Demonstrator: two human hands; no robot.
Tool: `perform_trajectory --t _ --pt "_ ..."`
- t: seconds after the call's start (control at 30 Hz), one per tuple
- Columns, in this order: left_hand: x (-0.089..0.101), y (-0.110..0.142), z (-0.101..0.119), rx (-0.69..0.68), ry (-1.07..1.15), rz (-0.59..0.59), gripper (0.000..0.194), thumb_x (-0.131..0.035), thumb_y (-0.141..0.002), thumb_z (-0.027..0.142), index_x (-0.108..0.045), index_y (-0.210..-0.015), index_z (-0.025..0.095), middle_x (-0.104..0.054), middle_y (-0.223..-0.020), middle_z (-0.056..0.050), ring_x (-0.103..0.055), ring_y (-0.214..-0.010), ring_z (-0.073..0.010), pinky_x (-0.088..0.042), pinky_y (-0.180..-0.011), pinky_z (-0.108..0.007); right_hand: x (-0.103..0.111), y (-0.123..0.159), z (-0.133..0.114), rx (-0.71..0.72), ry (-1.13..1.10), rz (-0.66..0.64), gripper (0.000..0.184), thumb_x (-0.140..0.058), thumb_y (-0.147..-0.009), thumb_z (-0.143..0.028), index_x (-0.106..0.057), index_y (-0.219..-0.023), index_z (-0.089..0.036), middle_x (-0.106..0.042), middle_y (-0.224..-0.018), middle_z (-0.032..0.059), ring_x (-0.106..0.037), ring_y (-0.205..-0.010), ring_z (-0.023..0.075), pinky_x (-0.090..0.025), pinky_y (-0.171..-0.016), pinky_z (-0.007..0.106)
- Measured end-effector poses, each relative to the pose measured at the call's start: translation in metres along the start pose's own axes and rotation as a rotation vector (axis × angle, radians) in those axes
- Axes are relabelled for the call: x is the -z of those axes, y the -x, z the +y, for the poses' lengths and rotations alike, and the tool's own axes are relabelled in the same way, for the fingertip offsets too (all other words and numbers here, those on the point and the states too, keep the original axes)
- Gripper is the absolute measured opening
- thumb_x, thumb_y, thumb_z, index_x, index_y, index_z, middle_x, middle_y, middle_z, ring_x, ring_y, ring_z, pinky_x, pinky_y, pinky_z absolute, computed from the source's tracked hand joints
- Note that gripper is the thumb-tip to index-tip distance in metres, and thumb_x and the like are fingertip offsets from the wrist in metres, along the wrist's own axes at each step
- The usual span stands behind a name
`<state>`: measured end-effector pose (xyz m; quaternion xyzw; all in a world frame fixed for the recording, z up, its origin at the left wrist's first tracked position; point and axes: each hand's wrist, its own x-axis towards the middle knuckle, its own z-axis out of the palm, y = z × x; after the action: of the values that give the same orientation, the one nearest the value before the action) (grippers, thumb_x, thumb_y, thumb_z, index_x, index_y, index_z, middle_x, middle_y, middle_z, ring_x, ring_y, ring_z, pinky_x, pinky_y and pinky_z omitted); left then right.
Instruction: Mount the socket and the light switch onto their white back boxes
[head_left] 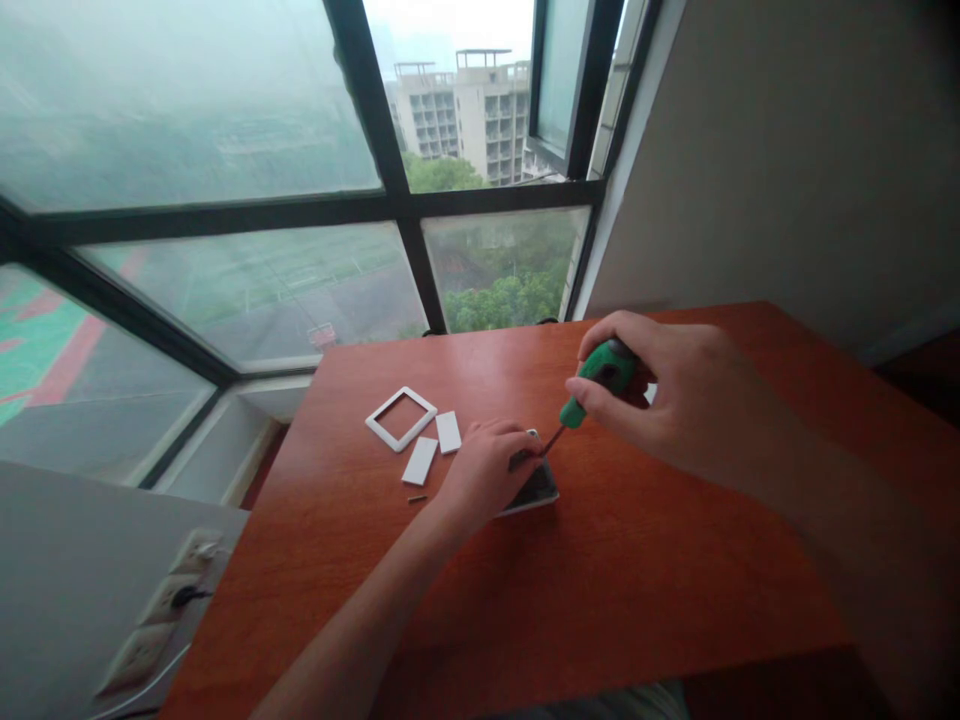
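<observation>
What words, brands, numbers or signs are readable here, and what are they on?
None; no text can be read anywhere in this view.
Green-handled screwdriver: no legible marking.
White square frame and white rectangular plates: no lettering visible.
Wall sockets: any markings are too small and blurred to read.

Green screwdriver handle (600, 363), reddish-brown table (637, 560)

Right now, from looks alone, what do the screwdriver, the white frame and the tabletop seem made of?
Screwdriver: rounded green handle, probably plastic, finish unclear; thin shaft, likely metal. White frame: likely smooth plastic, evenly coloured. Tabletop: seemingly lacquered wood or laminate, from its reddish grain and soft sheen.
</observation>
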<state>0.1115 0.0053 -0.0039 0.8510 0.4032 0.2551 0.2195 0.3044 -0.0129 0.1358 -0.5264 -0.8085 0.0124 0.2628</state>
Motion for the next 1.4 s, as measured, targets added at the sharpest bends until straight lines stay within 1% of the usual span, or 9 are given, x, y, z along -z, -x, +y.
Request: perform_trajectory --t 0.3,0.63,0.97,1.1,1.23,1.4 --pt "0.001 -0.001 0.001 0.013 -0.039 -0.013 0.008 -0.067 -0.080 0.016 -0.070 -0.083 0.023 -0.068 -0.086 -0.003 -0.062 -0.082 -0.0200 -0.046 -0.074 -0.030 -0.003 -0.002 -0.002 0.001 0.009 -0.014 0.013 -0.060 -0.080 -0.032 -0.058 -0.085 -0.020 -0.059 -0.064 0.0003 -0.053 -0.055 0.0159 -0.033 -0.053 0.027" --pt "0.001 -0.001 0.002 0.016 -0.040 -0.025 0.007 -0.065 -0.079 0.014 -0.067 -0.079 0.021 -0.065 -0.082 -0.003 -0.060 -0.080 -0.0196 -0.045 -0.071 -0.029 -0.004 -0.003 -0.005 0.028 0.001 -0.017 0.012 -0.060 -0.081 -0.030 -0.059 -0.085 -0.018 -0.062 -0.068 0.0007 -0.053 -0.056 0.0136 -0.033 -0.055 0.025" --pt "0.000 -0.001 0.004 0.014 -0.040 -0.055 0.008 -0.063 -0.079 0.013 -0.065 -0.079 0.020 -0.065 -0.083 -0.003 -0.060 -0.083 -0.0196 -0.044 -0.075 -0.028 -0.007 -0.004 -0.006 0.057 0.000 -0.021 0.012 -0.062 -0.079 -0.026 -0.059 -0.085 -0.016 -0.062 -0.070 0.0009 -0.053 -0.058 0.0130 -0.033 -0.056 0.025" --pt "0.002 0.001 0.003 0.026 -0.018 -0.042 0.006 -0.064 -0.079 0.014 -0.065 -0.080 0.020 -0.064 -0.084 -0.002 -0.060 -0.083 -0.0190 -0.044 -0.074 -0.028 -0.011 -0.004 -0.006 0.065 0.000 -0.042 0.012 -0.062 -0.080 -0.027 -0.058 -0.084 -0.016 -0.061 -0.070 0.0008 -0.051 -0.057 0.0128 -0.032 -0.056 0.025" --pt "0.004 0.004 0.000 0.040 -0.009 -0.035 0.009 -0.063 -0.080 0.014 -0.066 -0.084 0.021 -0.063 -0.085 -0.002 -0.059 -0.083 -0.0183 -0.044 -0.074 -0.027 -0.015 -0.003 -0.004 0.069 -0.012 -0.053 0.013 -0.062 -0.080 -0.026 -0.058 -0.086 -0.016 -0.060 -0.070 0.0006 -0.051 -0.058 0.0129 -0.032 -0.056 0.025" --pt "0.008 0.008 -0.006 0.055 -0.002 -0.003 0.010 -0.061 -0.083 0.016 -0.067 -0.086 0.022 -0.063 -0.088 -0.002 -0.059 -0.084 -0.0180 -0.045 -0.076 -0.029 -0.016 -0.004 -0.004 0.052 0.003 -0.068 0.015 -0.063 -0.081 -0.029 -0.058 -0.088 -0.016 -0.061 -0.071 0.0010 -0.051 -0.058 0.0133 -0.033 -0.056 0.025"
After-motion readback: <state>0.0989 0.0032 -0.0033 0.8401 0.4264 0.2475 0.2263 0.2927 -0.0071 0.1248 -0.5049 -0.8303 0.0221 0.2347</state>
